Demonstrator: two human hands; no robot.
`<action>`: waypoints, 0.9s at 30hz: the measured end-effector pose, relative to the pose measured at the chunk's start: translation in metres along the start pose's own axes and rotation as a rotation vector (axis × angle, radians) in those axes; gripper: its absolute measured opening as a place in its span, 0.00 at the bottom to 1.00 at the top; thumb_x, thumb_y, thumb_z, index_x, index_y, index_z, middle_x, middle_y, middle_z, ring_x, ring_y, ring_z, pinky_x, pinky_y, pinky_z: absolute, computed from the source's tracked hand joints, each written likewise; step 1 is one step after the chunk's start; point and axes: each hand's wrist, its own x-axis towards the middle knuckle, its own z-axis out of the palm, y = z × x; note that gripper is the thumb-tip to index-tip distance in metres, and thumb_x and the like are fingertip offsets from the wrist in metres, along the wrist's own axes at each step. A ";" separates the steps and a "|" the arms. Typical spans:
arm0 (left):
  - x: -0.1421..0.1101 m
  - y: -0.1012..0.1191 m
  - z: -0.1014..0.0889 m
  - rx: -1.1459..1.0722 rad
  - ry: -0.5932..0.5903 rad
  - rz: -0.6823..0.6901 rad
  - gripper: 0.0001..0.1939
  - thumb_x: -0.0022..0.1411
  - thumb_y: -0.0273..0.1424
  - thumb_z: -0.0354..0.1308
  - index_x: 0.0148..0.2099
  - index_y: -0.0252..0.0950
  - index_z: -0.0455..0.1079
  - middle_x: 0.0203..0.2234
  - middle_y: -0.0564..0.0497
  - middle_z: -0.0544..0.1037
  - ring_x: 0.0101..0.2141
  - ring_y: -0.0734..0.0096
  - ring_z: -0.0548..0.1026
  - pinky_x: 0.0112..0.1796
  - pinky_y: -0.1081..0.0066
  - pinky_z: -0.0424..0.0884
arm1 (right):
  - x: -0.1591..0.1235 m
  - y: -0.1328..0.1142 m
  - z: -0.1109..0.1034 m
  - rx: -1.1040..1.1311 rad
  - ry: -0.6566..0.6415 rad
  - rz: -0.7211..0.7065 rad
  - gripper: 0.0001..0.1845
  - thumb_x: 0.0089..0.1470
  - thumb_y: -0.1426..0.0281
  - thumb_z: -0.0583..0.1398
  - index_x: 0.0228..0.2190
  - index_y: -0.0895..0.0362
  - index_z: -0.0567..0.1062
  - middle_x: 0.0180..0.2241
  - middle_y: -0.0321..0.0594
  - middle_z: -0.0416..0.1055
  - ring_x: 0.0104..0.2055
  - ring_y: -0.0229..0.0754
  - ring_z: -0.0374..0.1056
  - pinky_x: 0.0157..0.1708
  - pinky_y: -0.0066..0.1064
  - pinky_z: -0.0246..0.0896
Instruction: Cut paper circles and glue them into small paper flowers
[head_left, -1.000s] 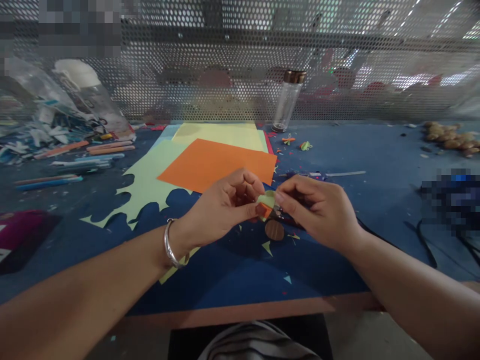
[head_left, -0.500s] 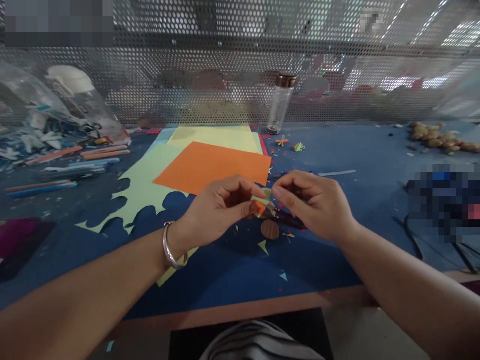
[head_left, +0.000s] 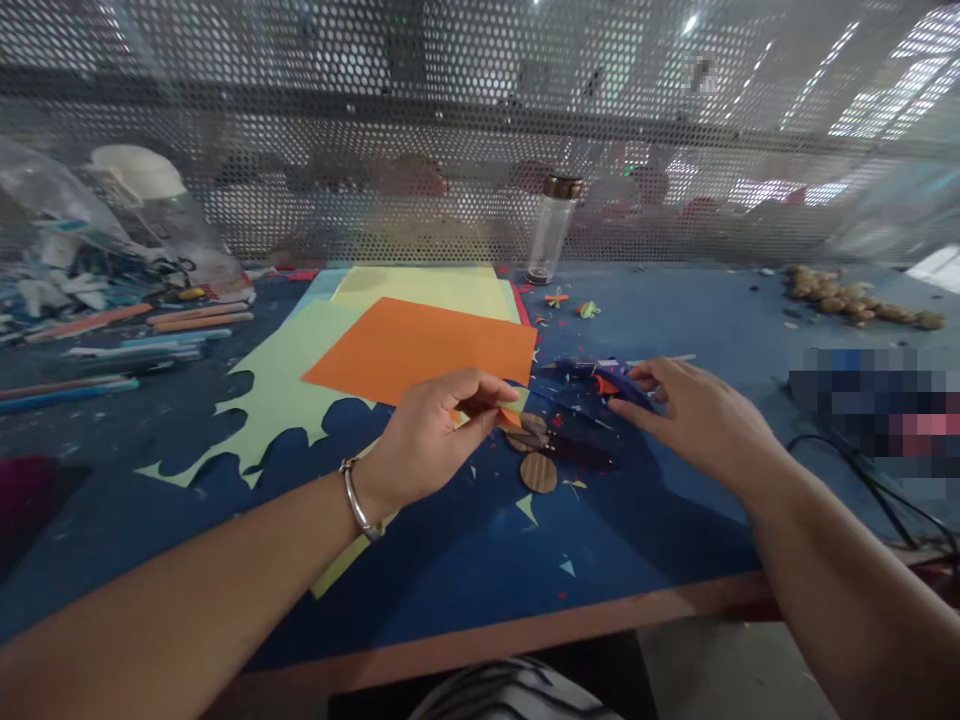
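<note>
My left hand (head_left: 439, 425) is closed in a pinch on a small folded paper piece (head_left: 512, 410) of green and orange, held just above the blue table (head_left: 450, 560). My right hand (head_left: 694, 415) has its fingers stretched out and rests on a blue tool, apparently a glue gun (head_left: 600, 375), lying on the table to the right. Two brown wooden discs (head_left: 538, 472) lie between the hands.
An orange sheet (head_left: 420, 345) lies over yellow and pale green sheets (head_left: 281, 390). A clear bottle (head_left: 551, 228) stands by the perforated metal screen (head_left: 450, 130). Pencils (head_left: 150, 335) and plastic bags lie at the left; brown bits (head_left: 855, 298) and black cables (head_left: 870, 480) at the right.
My right hand has let go of the paper piece and moved right onto the blue tool. My left hand keeps the piece and has dropped slightly.
</note>
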 end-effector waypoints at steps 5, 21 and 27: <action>0.000 -0.002 0.000 0.068 0.008 0.055 0.09 0.64 0.21 0.60 0.43 0.38 0.76 0.38 0.53 0.84 0.38 0.76 0.82 0.41 0.77 0.77 | 0.009 -0.007 0.009 -0.047 -0.063 0.095 0.28 0.54 0.45 0.61 0.45 0.54 0.72 0.40 0.47 0.78 0.41 0.56 0.74 0.35 0.39 0.61; 0.001 -0.010 -0.001 0.085 0.046 -0.011 0.09 0.64 0.23 0.61 0.45 0.39 0.75 0.36 0.55 0.83 0.37 0.77 0.81 0.41 0.78 0.77 | 0.009 -0.014 0.014 0.348 0.282 0.051 0.20 0.46 0.56 0.66 0.38 0.52 0.70 0.30 0.37 0.72 0.29 0.43 0.68 0.33 0.36 0.64; 0.003 -0.011 -0.001 0.122 0.082 -0.029 0.09 0.63 0.22 0.62 0.44 0.39 0.75 0.35 0.54 0.83 0.36 0.77 0.81 0.41 0.79 0.77 | -0.004 -0.025 0.009 0.423 0.424 -0.034 0.21 0.47 0.57 0.67 0.41 0.51 0.71 0.30 0.35 0.72 0.28 0.42 0.69 0.33 0.37 0.66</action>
